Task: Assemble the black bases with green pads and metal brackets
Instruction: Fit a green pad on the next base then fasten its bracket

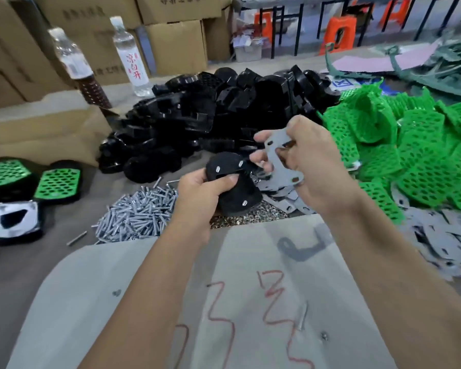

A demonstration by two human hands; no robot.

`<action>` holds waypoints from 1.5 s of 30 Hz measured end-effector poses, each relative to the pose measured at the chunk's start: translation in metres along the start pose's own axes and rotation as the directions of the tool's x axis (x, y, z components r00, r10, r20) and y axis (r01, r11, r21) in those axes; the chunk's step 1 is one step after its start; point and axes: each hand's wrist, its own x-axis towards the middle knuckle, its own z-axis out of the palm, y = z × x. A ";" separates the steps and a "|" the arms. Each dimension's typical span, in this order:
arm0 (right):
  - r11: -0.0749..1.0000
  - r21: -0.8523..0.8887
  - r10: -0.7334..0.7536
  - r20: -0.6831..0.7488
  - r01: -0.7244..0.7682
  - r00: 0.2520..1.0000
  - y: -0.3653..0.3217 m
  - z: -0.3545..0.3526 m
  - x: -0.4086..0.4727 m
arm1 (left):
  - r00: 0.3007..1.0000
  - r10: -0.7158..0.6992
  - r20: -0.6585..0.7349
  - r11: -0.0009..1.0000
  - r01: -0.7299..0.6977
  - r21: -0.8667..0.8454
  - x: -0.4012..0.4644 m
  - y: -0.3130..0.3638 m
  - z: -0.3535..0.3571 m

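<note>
- Left hand point(201, 193) grips a black base point(233, 186) above the desk point(8, 283), thumb pressed across its upper face, fingers curled under.
- Three metal screw ends point(218, 169) stick up out of the base's face.
- Right hand point(306, 166) pinches a flat grey metal bracket point(281, 158), thumb on top, fingers behind; bracket is tilted and sits just right of the base, its lower-left edge close to the base; contact can't be told.
- Bracket shows small holes near its corners and a cutout in the middle.
- Pile of black bases point(210, 121) behind the hands, mid desk.
- Heap of green pads point(410, 150) with perforations on the right.
- Loose pile of silver screws point(136, 214) left of the left hand; small nuts point(248, 215) under the held base.
- More flat grey brackets point(445, 241) scattered at right, under the green heap's near edge.
- Finished units with green pads point(56, 183) on the far left; one lies bracket side up point(14, 217).
- Grey sheet point(117, 302) with red scribbles covers the near desk; a few stray screws on it.
- Two water bottles point(129, 54) and cardboard boxes point(176, 46) at the back left.
</note>
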 end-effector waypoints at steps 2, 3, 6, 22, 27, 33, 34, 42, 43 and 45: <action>0.999 -0.050 -0.005 0.004 0.006 1.000 0.014 0.006 0.003 | 1.000 0.011 -0.009 1.000 -0.011 0.000 0.005 0.000 -0.008; 0.998 -0.056 0.005 0.021 -0.003 1.000 0.021 0.007 0.003 | 1.000 0.018 -0.010 1.000 -0.018 0.006 0.007 0.000 -0.011; 0.998 0.008 0.056 0.082 -0.057 0.995 0.034 0.009 0.000 | 0.999 0.050 -0.014 0.997 -0.049 0.051 0.011 -0.003 -0.013; 0.828 -0.441 -0.304 0.167 0.346 0.938 0.037 0.013 -0.019 | 0.995 0.086 0.044 0.992 -0.090 0.087 0.009 -0.006 -0.020; 0.712 -0.555 -0.415 0.161 0.430 0.895 0.034 0.016 -0.019 | 0.991 0.110 0.079 0.986 -0.119 0.121 0.010 -0.007 -0.018; 0.684 -0.591 -0.402 0.185 0.428 0.897 0.035 0.019 -0.021 | 0.987 0.126 0.103 0.985 -0.137 0.102 0.008 -0.009 -0.019; 0.695 -0.584 -0.393 0.181 0.420 0.902 0.033 0.018 -0.021 | 0.987 0.127 0.099 0.986 -0.137 0.093 0.008 -0.009 -0.018; 0.708 -0.578 -0.358 0.202 0.406 0.912 0.028 0.015 -0.020 | 0.982 0.151 0.116 0.984 -0.161 0.083 0.007 -0.010 -0.013; 0.685 -0.600 -0.362 0.213 0.414 0.908 0.029 0.014 -0.021 | 0.979 0.153 0.131 0.983 -0.165 0.085 0.006 -0.011 -0.013; 0.650 -0.629 -0.369 0.228 0.426 0.901 0.030 0.014 -0.021 | 0.977 0.150 0.150 0.983 -0.163 0.082 0.004 -0.010 -0.012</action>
